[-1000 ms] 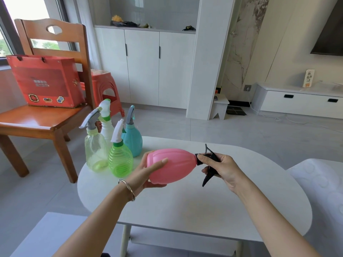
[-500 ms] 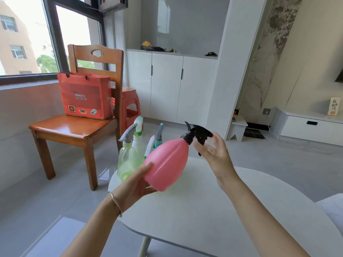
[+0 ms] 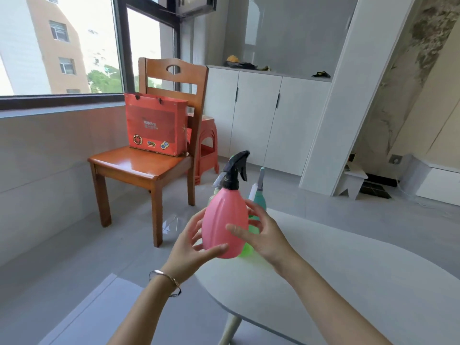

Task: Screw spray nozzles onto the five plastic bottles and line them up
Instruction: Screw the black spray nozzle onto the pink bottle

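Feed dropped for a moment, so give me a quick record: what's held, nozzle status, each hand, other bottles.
held: pink bottle, upright, between both hands
nozzle: black spray nozzle sits on its neck; tightness cannot be told
left hand: holds the bottle's lower left side, thumb under the front
right hand: holds the right side, thumb across the front
other bottles: teal bottle and green bottle behind it on the white table, mostly hidden
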Demonstrator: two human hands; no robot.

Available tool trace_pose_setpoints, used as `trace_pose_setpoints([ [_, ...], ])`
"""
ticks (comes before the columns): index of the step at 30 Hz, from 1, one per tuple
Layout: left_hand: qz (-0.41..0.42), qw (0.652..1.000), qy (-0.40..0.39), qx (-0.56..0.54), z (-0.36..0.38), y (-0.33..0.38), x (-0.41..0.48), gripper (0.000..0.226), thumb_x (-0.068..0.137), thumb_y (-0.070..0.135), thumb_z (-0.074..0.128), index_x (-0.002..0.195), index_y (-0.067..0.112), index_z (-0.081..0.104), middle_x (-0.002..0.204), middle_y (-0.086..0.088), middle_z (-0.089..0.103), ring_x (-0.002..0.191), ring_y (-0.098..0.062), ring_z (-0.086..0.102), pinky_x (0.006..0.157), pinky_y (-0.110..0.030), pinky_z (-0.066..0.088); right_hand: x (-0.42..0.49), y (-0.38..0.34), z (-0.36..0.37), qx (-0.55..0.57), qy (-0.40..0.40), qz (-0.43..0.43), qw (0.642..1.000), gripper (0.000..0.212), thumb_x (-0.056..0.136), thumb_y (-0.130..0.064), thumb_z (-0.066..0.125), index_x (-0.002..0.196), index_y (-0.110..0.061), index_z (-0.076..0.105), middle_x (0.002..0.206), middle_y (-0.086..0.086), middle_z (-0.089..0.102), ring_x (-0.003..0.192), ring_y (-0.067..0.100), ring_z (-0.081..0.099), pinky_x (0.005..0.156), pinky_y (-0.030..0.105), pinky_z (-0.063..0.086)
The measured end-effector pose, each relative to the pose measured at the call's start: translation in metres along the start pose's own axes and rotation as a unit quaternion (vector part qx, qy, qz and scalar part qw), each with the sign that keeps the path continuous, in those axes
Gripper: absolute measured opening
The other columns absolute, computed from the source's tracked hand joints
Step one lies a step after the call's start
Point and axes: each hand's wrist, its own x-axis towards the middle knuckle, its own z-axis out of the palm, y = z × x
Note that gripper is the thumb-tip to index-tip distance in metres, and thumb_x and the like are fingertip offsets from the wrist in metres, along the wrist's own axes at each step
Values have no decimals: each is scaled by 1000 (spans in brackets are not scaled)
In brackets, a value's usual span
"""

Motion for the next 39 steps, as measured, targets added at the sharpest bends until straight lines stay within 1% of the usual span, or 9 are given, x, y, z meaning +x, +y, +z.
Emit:
trace_pose_setpoints([
  [2, 26, 998, 6, 56, -7, -10, -2, 89, 48, 54, 85, 123, 60, 38, 120, 29, 55, 109, 1, 58, 75, -13, 53, 4, 11, 5, -28, -16, -7, 999, 70, 65, -37, 83, 126, -42, 48, 123, -11, 56, 112, 3, 54, 83, 22, 52],
  [4, 28, 995, 2, 98, -12, -22, -3, 91, 48, 59, 83, 124, 63, 33, 120, 35, 50, 110, 1, 56, 76, -13, 52, 6, 26, 12, -32, -10, 1, 999, 72, 66, -35, 83, 129, -37, 48, 125, -10, 57, 113, 4, 54, 89, 27, 53],
  [8, -3, 987, -34, 158, -13, -51, 1, 96, 52, 61, 80, 132, 55, 26, 128, 13, 51, 112, -9, 57, 86, -29, 56, 4, 57, 25, -34, 30, 9, 999, 71, 65, -34, 84, 126, -33, 48, 124, -14, 57, 112, 4, 56, 86, 18, 51],
  [11, -5, 983, -40, 177, -11, -65, 6, 94, 56, 52, 81, 131, 52, 25, 134, 8, 45, 113, -9, 55, 85, -23, 55, 4, 76, 30, -47, 57, 7, 997, 73, 65, -30, 84, 129, -29, 47, 126, -12, 50, 111, 0, 54, 85, 13, 49],
  [16, 9, 978, -16, 206, -10, -80, 10, 87, 62, 40, 83, 129, 49, 27, 133, 9, 40, 114, -12, 53, 85, -18, 53, 9, 93, 36, -70, 65, -13, 995, 76, 66, -25, 85, 131, -27, 47, 124, -10, 46, 109, -1, 52, 83, 7, 46],
  [20, 4, 979, -2, 202, -8, -80, 11, 80, 60, 48, 79, 122, 55, 28, 130, 12, 40, 108, -9, 55, 75, -9, 50, 11, 102, 38, -64, 63, -5, 996, 75, 66, -27, 85, 130, -29, 47, 125, -12, 48, 109, -3, 52, 88, 13, 47],
  [24, -5, 978, 6, 208, -7, -80, 11, 76, 57, 55, 76, 116, 60, 27, 123, 19, 42, 100, -1, 55, 68, -7, 50, 15, 105, 38, -60, 64, -2, 996, 71, 64, -28, 85, 125, -29, 49, 124, -12, 53, 104, -9, 53, 85, 10, 47],
  [31, -24, 975, 3, 220, -4, -83, 14, 80, 59, 54, 78, 112, 70, 21, 112, 30, 46, 94, 4, 56, 64, -5, 48, 19, 107, 36, -59, 69, -15, 996, 71, 64, -25, 86, 125, -25, 49, 122, -10, 53, 106, 0, 55, 86, 14, 48],
  [39, -28, 974, 10, 226, -1, -83, 15, 78, 59, 54, 77, 112, 66, 22, 115, 21, 48, 95, -3, 57, 64, -4, 46, 20, 107, 33, -47, 60, -17, 997, 71, 66, -22, 84, 127, -24, 48, 123, -9, 53, 107, 0, 54, 84, 8, 46],
])
